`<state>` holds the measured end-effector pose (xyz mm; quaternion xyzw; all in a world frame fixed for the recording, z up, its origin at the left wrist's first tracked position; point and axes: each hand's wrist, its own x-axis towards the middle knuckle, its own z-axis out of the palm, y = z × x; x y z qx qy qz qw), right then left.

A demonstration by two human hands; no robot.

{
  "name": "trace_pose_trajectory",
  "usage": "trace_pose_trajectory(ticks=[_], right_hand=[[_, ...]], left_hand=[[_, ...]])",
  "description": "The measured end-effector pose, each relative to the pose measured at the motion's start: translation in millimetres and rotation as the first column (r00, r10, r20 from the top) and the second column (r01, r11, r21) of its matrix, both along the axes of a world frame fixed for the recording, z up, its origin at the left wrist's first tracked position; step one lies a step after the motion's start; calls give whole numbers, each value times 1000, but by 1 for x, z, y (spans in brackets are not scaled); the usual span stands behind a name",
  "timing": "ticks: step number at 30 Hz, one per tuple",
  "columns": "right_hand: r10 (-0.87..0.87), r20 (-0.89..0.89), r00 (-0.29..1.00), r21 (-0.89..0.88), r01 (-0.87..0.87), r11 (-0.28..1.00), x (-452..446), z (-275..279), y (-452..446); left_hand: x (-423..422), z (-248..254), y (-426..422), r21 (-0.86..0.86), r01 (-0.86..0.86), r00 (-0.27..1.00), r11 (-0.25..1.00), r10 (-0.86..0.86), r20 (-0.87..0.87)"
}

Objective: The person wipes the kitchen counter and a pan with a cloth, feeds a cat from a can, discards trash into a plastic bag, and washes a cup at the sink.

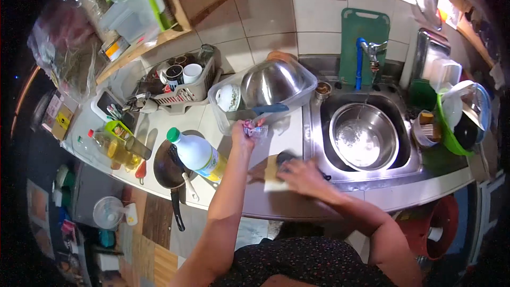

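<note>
My left hand (244, 132) is closed round a small crumpled plastic packet (256, 129), just in front of the clear plastic tub (219, 114). On the counter left of the sink, my right hand (300, 172) is over a yellowish cloth or pad (272, 172) and a dark object (286, 157); its fingers are smeared by motion. A white bottle with a green cap (191, 151) stands left of my left forearm. In the sink (329, 101), water runs from the tap (373, 64) into a steel basin (390, 143).
The tub holds a large steel bowl (273, 82) and a white bowl (228, 98). A frying pan (169, 167) lies at the counter's left, its handle past the edge. Behind are a dish rack (196, 90) and a green cutting board (356, 32). A green basket (449, 130) is at right.
</note>
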<state>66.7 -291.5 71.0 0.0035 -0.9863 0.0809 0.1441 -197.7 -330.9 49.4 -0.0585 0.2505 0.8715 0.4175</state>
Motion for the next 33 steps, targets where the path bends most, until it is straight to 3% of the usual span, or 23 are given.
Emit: trace_pose_trajectory(ticks=[1,2,4,5,6,7,9,10,11,12,13,15,20,22,23,24,25,26,27,29,30,32,33], right_hand=[[-70,36,997,-200,76,977,-5,0,24],[-189,0,982,-191,185,964,-8,-2,51],[-343,-33,939,-526,276,805,4,8,110],[-431,61,900,-519,398,756,13,30,132],[-491,-150,858,-434,390,812,23,11,172],[-579,-95,810,-425,494,759,29,42,180],[-643,-70,763,-533,516,671,34,98,188],[-577,-213,788,-564,383,731,35,92,215],[-603,-207,770,-568,407,715,33,109,220],[-503,-355,788,-467,316,826,28,119,230],[-499,-337,799,-441,334,833,20,139,230],[-474,-354,806,-372,344,862,-1,160,243],[-64,-395,917,-212,-23,977,-99,199,208],[70,-320,945,-376,-194,906,-152,179,188],[157,-312,937,-426,-286,858,-174,171,164],[352,-228,908,-394,-417,819,-191,161,143],[471,27,882,-554,-380,741,-210,139,127],[638,164,752,-257,-592,764,-223,133,109],[613,305,728,-275,-549,789,-228,119,88],[662,521,539,-227,-660,716,-263,65,62],[664,521,536,-224,-664,713,-271,51,51],[584,634,508,-204,-618,759,-284,21,37],[580,638,506,-199,-619,760,-308,-3,42]], left_hand=[[17,17,-9,-100,-36,999,994,37,1],[33,33,-18,-114,-59,998,992,59,2],[59,57,-33,-181,-8,996,984,24,85],[63,55,-37,-180,-35,994,983,53,94],[67,51,-39,-184,31,989,983,-3,151],[75,49,-45,-187,58,982,981,-22,189],[90,54,-57,-178,167,953,970,-112,281],[100,56,-66,-186,230,942,955,-170,289],[110,59,-74,-191,292,927,937,-228,296],[121,61,-83,-220,335,926,916,-277,256],[135,64,-88,-335,251,947,908,-159,279],[149,52,-109,-304,345,917,888,-250,312],[185,70,-130,-209,463,865,861,-387,320],[199,71,-132,-476,369,929,798,-295,224],[200,67,-141,-490,407,908,771,-400,125],[201,63,-147,-489,398,912,776,-390,124],[203,59,-153,-627,302,813,718,-537,-224],[204,53,-159,-720,148,567,678,-655,-500],[206,33,-163,-670,232,662,705,-619,-422],[206,21,-162,-669,246,674,701,-619,-402],[202,18,-162,-665,266,679,698,-625,-384],[194,42,-160,-741,215,639,636,-666,-386],[193,39,-160,-730,124,554,672,-658,-511]])
